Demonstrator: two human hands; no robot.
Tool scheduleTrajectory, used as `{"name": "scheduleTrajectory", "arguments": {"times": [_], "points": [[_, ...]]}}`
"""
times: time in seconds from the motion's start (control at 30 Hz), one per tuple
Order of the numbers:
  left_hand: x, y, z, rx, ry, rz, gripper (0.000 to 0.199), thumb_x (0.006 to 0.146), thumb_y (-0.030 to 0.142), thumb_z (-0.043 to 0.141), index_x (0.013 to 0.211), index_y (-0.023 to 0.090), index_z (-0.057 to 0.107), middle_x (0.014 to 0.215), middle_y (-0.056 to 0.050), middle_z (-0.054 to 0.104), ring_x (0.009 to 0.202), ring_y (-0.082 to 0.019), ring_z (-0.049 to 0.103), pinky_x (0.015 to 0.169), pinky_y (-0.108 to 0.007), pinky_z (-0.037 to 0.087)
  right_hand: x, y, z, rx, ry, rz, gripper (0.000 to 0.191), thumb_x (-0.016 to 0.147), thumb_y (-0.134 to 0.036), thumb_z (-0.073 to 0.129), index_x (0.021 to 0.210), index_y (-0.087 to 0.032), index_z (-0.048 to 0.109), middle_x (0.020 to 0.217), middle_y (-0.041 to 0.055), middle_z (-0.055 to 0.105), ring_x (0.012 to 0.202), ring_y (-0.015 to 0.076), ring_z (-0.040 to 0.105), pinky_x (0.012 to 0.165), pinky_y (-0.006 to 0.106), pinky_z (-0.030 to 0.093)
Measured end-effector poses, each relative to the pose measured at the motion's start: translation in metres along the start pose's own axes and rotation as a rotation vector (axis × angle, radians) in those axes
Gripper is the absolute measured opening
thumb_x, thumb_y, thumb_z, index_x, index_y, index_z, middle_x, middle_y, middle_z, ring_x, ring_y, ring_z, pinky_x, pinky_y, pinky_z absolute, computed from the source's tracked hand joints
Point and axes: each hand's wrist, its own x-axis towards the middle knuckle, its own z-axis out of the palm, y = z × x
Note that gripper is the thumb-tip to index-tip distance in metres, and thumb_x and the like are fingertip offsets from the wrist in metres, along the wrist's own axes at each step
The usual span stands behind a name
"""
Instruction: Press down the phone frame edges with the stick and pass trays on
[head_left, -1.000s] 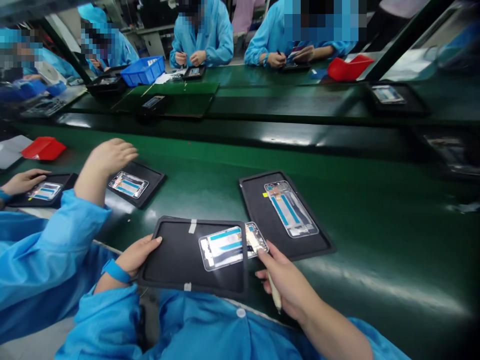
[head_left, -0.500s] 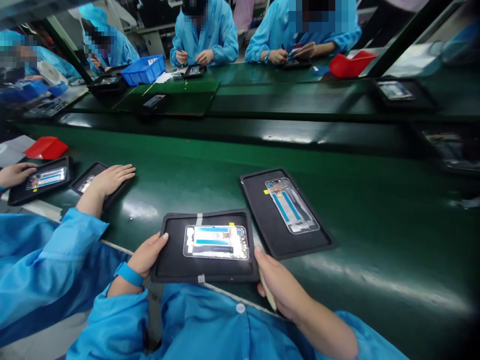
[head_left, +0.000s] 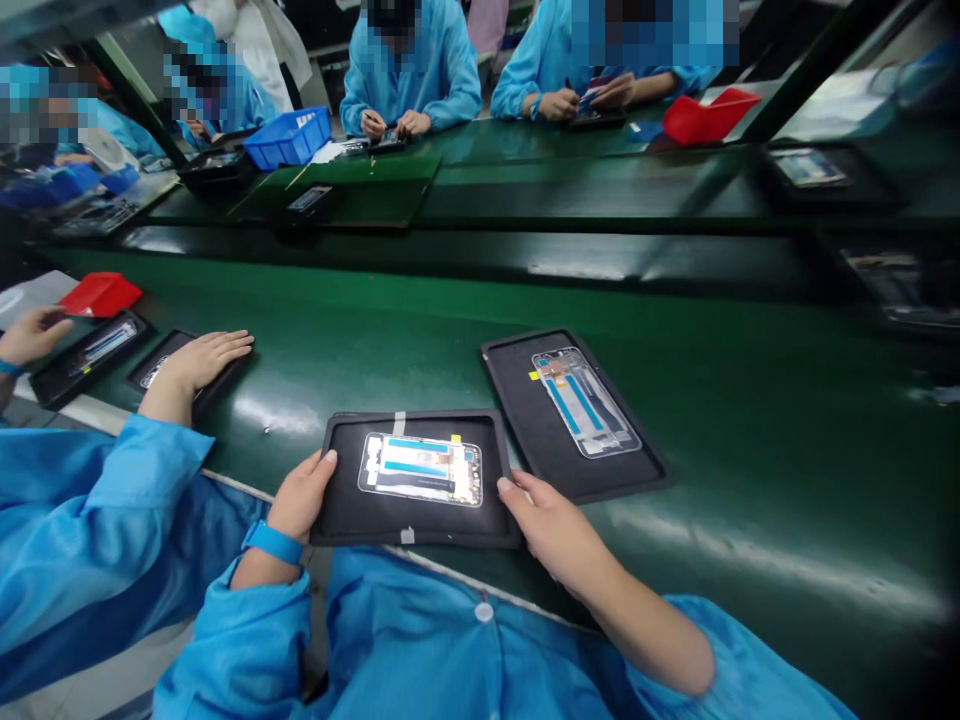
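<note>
My left hand (head_left: 300,495), with a blue wristband, grips the left edge of a black tray (head_left: 341,515), thumb on the rim. At its right edge my right hand (head_left: 553,525) is closed on the same tray, thumb on top. Inside lies an opened phone (head_left: 420,470) with blue strips and a yellow tab. The tray is at the front edge of the green bench, slightly tilted. Close behind and to the right rests a second black tray (head_left: 517,390), holding a similar opened phone (head_left: 586,402). The fingers under the held tray are hidden.
On the left, a neighbour's hand (head_left: 202,362) lies over another black tray (head_left: 229,385), near a red bin (head_left: 101,295). Across the green bench (head_left: 750,420), co-workers in blue handle phones. A blue basket (head_left: 287,140) and another red bin (head_left: 709,117) stand there.
The held tray has shifted slightly up in view, and its phone sits a little further left. A pale stick seen in my right hand is no longer visible. The neighbour's far-left tray has tilted.
</note>
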Motion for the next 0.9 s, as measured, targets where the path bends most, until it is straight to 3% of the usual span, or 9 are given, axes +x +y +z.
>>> {"name": "scheduleTrajectory", "arguments": {"times": [0.17, 0.4, 0.47, 0.6, 0.67, 0.77, 0.9], "points": [[0.002, -0.003, -0.004, 0.106, 0.055, 0.061, 0.034, 0.076, 0.034, 0.052, 0.106, 0.018, 0.057, 0.093, -0.004, 0.066, 0.088, -0.021, 0.059, 0.078, -0.030, 0.047, 0.005, -0.001, 0.001, -0.046, -0.077, -0.083, 0.048, 0.080, -0.047, 0.039, 0.116, -0.018, 0.052, 0.111, 0.0063, 0.058, 0.105, 0.0211, 0.050, 0.087, 0.030, 0.038], [0.005, -0.004, -0.013, 0.491, 0.201, 0.171, 0.040, 0.075, 0.043, 0.047, 0.104, 0.018, 0.059, 0.110, -0.004, 0.059, 0.104, -0.024, 0.051, 0.093, -0.031, 0.036, -0.003, -0.012, -0.007, -0.136, -0.012, -0.038, 0.046, 0.080, -0.042, 0.041, 0.115, -0.015, 0.052, 0.114, 0.0071, 0.056, 0.108, 0.0213, 0.048, 0.092, 0.031, 0.035], [0.006, -0.004, -0.018, 0.540, 0.256, 0.169, 0.041, 0.075, 0.045, 0.047, 0.103, 0.018, 0.059, 0.110, -0.004, 0.059, 0.107, -0.024, 0.049, 0.095, -0.030, 0.033, -0.003, -0.018, -0.023, -0.196, 0.103, -0.074, 0.042, 0.081, -0.042, 0.040, 0.113, -0.018, 0.054, 0.113, 0.0059, 0.057, 0.108, 0.0211, 0.048, 0.092, 0.031, 0.035], [0.016, -0.008, -0.032, 0.547, 0.335, 0.128, 0.047, 0.073, 0.049, 0.047, 0.106, 0.018, 0.058, 0.108, -0.004, 0.060, 0.105, -0.024, 0.051, 0.092, -0.030, 0.037, 0.015, -0.015, -0.071, -0.539, 0.486, -0.126, 0.044, 0.083, -0.040, 0.037, 0.116, -0.015, 0.050, 0.114, 0.0125, 0.054, 0.107, 0.0256, 0.047, 0.089, 0.034, 0.036], [0.022, -0.011, -0.036, 0.549, 0.334, 0.116, 0.048, 0.071, 0.050, 0.049, 0.106, 0.018, 0.058, 0.103, -0.004, 0.063, 0.101, -0.024, 0.053, 0.089, -0.030, 0.040, 0.028, -0.006, -0.094, -0.691, 0.555, -0.058, 0.048, 0.083, -0.041, 0.038, 0.119, -0.011, 0.047, 0.113, 0.0172, 0.053, 0.105, 0.0288, 0.048, 0.085, 0.037, 0.037], [0.027, -0.013, -0.036, 0.566, 0.319, 0.133, 0.046, 0.070, 0.048, 0.050, 0.104, 0.018, 0.059, 0.099, -0.005, 0.064, 0.099, -0.025, 0.055, 0.086, -0.032, 0.042, 0.044, 0.007, -0.114, -0.724, 0.464, 0.074, 0.052, 0.083, -0.045, 0.035, 0.119, -0.009, 0.047, 0.102, 0.0187, 0.057, 0.095, 0.0299, 0.053, 0.077, 0.038, 0.040], [0.026, -0.008, -0.026, 0.598, 0.311, 0.155, 0.046, 0.071, 0.049, 0.048, 0.103, 0.018, 0.060, 0.100, -0.005, 0.063, 0.100, -0.026, 0.054, 0.087, -0.032, 0.042, 0.045, 0.014, -0.124, -0.526, 0.259, 0.164, 0.045, 0.081, -0.044, 0.040, 0.107, -0.011, 0.056, 0.077, 0.0105, 0.062, 0.067, 0.0213, 0.058, 0.057, 0.029, 0.041]]}}
